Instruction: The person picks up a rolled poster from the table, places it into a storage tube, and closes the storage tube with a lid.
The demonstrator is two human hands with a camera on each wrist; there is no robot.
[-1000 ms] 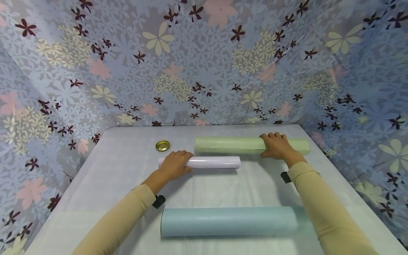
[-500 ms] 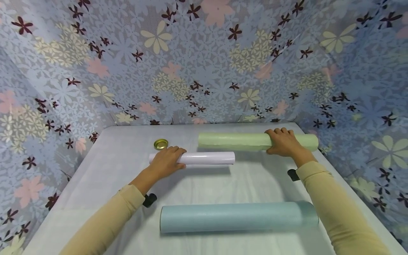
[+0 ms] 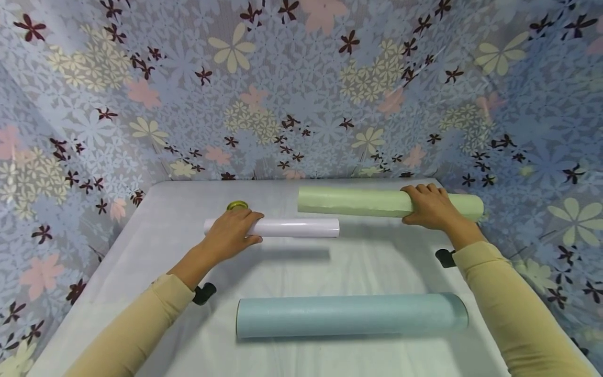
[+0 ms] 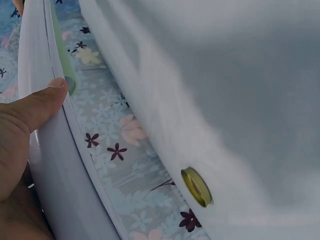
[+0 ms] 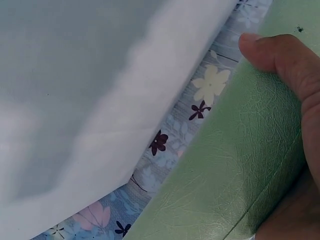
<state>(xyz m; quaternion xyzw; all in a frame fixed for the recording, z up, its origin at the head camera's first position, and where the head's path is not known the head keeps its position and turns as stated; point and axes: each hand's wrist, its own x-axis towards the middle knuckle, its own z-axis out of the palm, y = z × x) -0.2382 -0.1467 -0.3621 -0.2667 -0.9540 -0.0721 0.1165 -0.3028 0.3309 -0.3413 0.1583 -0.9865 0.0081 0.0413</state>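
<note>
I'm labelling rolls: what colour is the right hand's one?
That roll is pale green, clearest in the right wrist view.

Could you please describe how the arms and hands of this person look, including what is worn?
Both arms wear plain, long beige sleeves: the left sleeve and right sleeve end near the wrists. The left hand and right hand wear no gloves. A small black device shows beside each wrist, left and right.
</note>
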